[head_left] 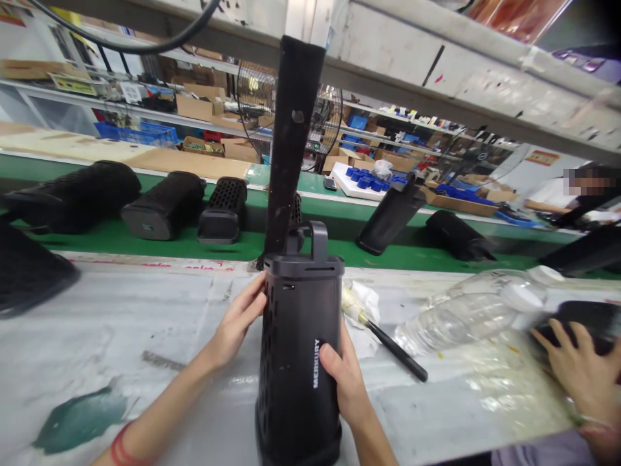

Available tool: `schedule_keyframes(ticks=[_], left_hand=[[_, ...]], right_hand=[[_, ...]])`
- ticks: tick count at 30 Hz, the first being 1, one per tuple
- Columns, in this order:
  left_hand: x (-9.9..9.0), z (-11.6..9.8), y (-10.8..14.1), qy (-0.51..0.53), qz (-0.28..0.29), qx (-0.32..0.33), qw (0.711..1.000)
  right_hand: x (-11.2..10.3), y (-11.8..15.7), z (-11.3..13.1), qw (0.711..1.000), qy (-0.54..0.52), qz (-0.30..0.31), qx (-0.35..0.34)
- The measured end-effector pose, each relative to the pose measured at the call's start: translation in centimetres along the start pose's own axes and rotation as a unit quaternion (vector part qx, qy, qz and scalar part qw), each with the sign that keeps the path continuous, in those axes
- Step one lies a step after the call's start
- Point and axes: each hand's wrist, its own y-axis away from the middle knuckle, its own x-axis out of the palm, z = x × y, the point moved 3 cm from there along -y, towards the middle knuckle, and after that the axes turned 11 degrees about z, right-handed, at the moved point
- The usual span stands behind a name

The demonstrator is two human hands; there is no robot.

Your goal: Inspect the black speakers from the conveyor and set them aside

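Note:
A tall black housing (301, 323) with perforated sides, white MERKURY lettering and a loop handle on top stands in front of me, its lower end at the picture's bottom edge. My left hand (241, 318) rests its fingertips against the perforated left side near the top. Around the right side wraps my right hand (347, 372), with the thumb on the front beside the lettering. Both hands hold the housing between them. To its right lies a black-handled brush-like tool (395, 349) on crumpled white paper (366, 304).
Similar black housings lie along a green conveyor belt (334, 249). A black post (294, 142) rises behind mine. Clear plastic bottles (460, 317) lie at right, near a co-worker's hand (579, 356) on another black housing (587, 323). One more housing (33, 272) sits at left.

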Motion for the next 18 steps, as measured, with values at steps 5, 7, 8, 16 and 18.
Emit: schedule_keyframes(ticks=[5, 7, 8, 16, 18], left_hand=[[0.9, 2.0, 0.6, 0.11, 0.023, -0.065, 0.992], [1.5, 2.1, 0.9, 0.14, 0.018, -0.099, 0.985], [1.8, 2.1, 1.1, 0.148, 0.015, -0.113, 0.982], [2.4, 1.0, 1.5, 0.056, -0.019, -0.107, 0.992], [2.1, 0.9, 1.6, -0.003, -0.015, -0.092, 0.996]], right_hand=[[0.9, 0.4, -0.5, 0.995, -0.062, 0.073, 0.023], [0.9, 0.3, -0.4, 0.998, 0.015, 0.063, 0.011], [0.9, 0.3, -0.1, 0.997, 0.07, 0.043, -0.002], [1.0, 1.7, 1.6, 0.971, 0.229, 0.056, 0.035], [0.6, 2.1, 1.3, 0.978, 0.187, 0.048, 0.082]])
